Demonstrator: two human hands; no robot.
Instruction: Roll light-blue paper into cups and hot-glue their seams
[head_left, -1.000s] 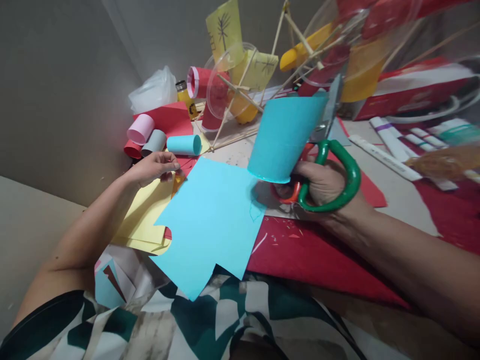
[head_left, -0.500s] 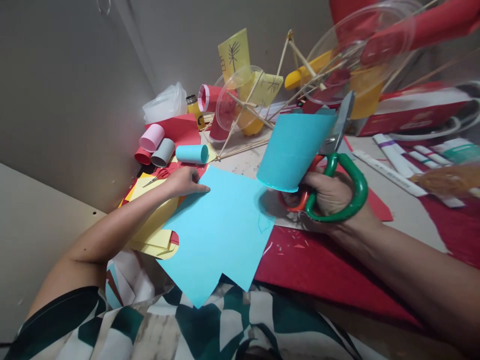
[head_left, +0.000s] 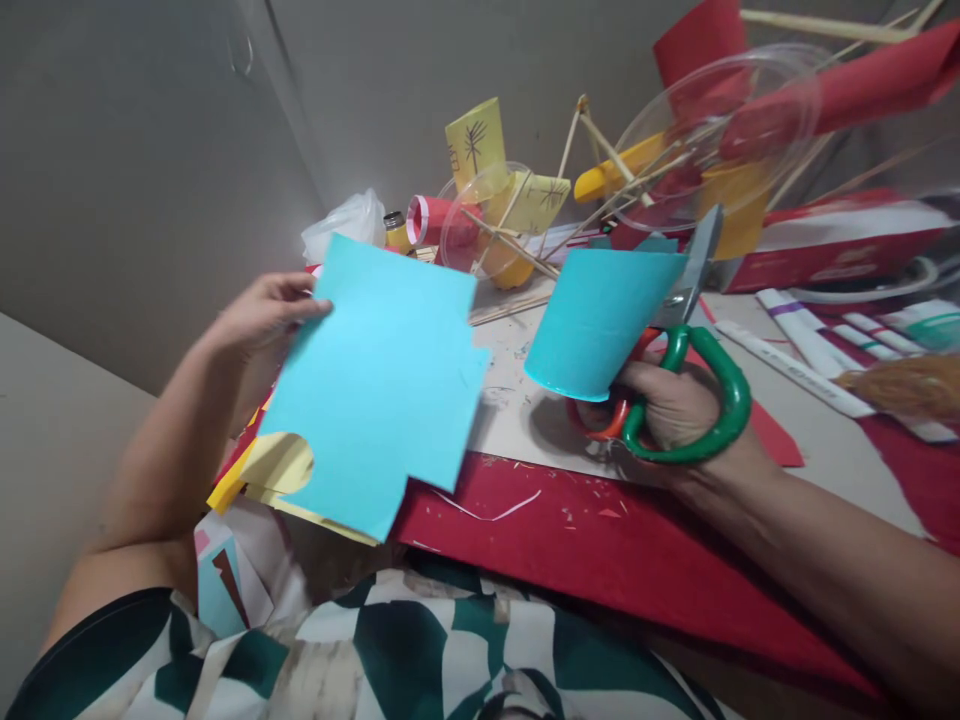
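My left hand (head_left: 259, 310) pinches the upper left edge of a light blue paper sheet (head_left: 375, 380) with notched cut-outs and holds it lifted and tilted over the desk. My right hand (head_left: 671, 405) grips green-and-orange-handled scissors (head_left: 686, 385), blades pointing up, together with a rolled blue paper tube (head_left: 600, 310) that stands against the fingers. Yellow sheets (head_left: 262, 475) lie under the lifted blue sheet.
Red paper (head_left: 600, 540) covers the desk's near edge, dotted with small scraps. Behind stand a stick frame with clear plastic lids (head_left: 487, 215), yellow cards with drawn trees (head_left: 476, 145), a red roll (head_left: 427, 220), a plastic bag (head_left: 345, 220), markers (head_left: 795, 335) and a red box (head_left: 832, 245). A grey wall rises at left.
My left hand took hold of the blue sheet that lay flat on the desk and lifted it up and leftward. The right hand with scissors and tube stayed about where it was.
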